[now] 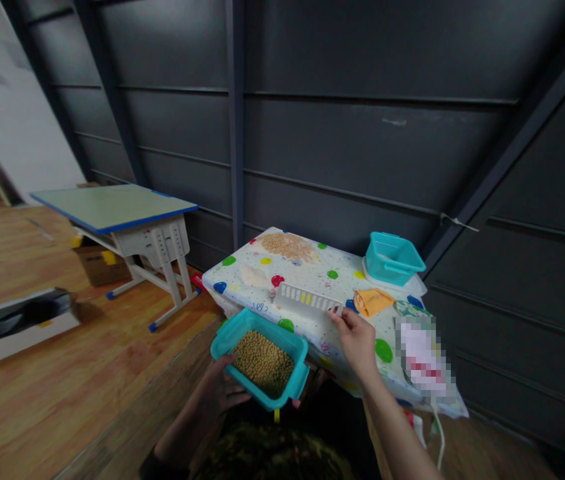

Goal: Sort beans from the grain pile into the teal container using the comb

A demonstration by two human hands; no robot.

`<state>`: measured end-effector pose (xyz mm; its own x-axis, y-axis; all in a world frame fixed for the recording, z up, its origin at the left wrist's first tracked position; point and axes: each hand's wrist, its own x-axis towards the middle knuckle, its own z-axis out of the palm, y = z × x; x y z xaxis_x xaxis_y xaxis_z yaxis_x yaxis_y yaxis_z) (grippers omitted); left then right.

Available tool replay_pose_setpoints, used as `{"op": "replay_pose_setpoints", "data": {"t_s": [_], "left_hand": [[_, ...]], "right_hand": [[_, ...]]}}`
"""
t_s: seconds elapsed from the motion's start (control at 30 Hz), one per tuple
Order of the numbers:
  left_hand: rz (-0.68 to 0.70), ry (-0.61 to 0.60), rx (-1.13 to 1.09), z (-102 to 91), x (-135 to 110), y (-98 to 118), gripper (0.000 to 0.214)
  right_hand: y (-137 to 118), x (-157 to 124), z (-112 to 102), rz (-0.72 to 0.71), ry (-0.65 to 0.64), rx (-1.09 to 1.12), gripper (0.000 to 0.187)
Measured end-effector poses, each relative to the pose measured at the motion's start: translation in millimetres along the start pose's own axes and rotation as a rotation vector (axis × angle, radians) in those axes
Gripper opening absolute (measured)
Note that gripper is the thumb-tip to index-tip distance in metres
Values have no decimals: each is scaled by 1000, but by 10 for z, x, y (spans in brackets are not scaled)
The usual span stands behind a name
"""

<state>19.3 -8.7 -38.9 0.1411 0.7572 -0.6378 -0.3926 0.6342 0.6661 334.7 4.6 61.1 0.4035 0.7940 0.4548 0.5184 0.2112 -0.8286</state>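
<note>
My left hand (222, 390) grips a teal plastic basket (262, 357) from below, holding it just off the near left edge of the table. The basket is filled with small tan beans (264, 363). My right hand (357, 337) pinches the right end of a white slotted plastic strainer piece (305, 298) that lies on the spotted tablecloth (312, 270). A pile of tan grains (287, 245) sits at the far end of the cloth. A paler patch of grains (255, 275) lies nearer the left edge.
An empty teal basket (392, 258) stands on a white lid at the table's far right corner, an orange cloth (372, 300) beside it. A blurred packet (425, 360) lies at the right edge. A blue-edged desk (115, 207) and cardboard boxes stand left on the wooden floor. Dark wall behind.
</note>
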Motion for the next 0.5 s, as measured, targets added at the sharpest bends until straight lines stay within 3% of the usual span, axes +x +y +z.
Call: {"op": "replay_pose_setpoints", "data": {"t_s": [0.3,0.4,0.5], "left_hand": [[-2,-4,-3,5,24,-10,45],[-17,8,-12,6,35,-10,41],[-22,21,-17,22,40,-10,39]], "right_hand": [[-57,-267,5,50,-21,124,40],[-9,-149,-17,63,13,151,41],[91,137,-59,41,130,120,45]]}}
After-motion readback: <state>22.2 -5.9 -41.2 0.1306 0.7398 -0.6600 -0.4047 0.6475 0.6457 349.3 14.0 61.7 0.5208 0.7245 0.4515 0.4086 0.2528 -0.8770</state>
